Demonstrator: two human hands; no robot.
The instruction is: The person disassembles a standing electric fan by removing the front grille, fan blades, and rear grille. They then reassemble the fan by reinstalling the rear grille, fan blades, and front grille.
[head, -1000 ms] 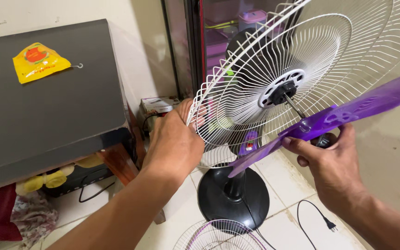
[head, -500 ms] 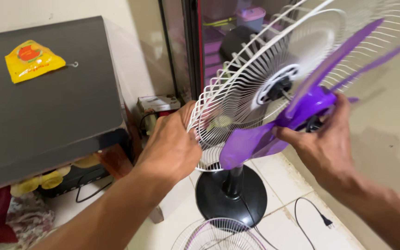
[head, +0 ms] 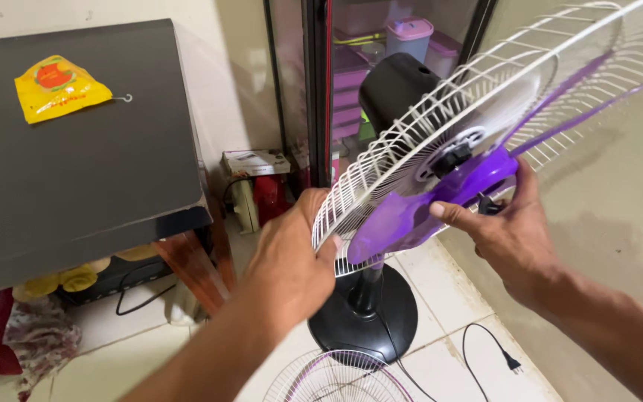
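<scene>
A standing fan with a black motor housing (head: 396,85) and a round black base (head: 366,316) stands on the tiled floor. My left hand (head: 288,257) grips the lower rim of its white wire rear grille (head: 426,141). My right hand (head: 511,234) holds the purple fan blade (head: 411,212) by its hub, pressed against the grille's centre where the shaft sits. A small black part sits between my right fingers.
A dark tabletop (head: 76,171) with a yellow packet (head: 57,85) is at the left. A second wire grille with a purple ring (head: 336,380) lies on the floor below. The black power cord and plug (head: 504,361) trail at the right. A glass-door cabinet (head: 381,52) stands behind.
My right hand has brought the purple blade from below and to the right of the grille up onto its centre. The view shifted closer; my left hand kept hold of the grille rim.
</scene>
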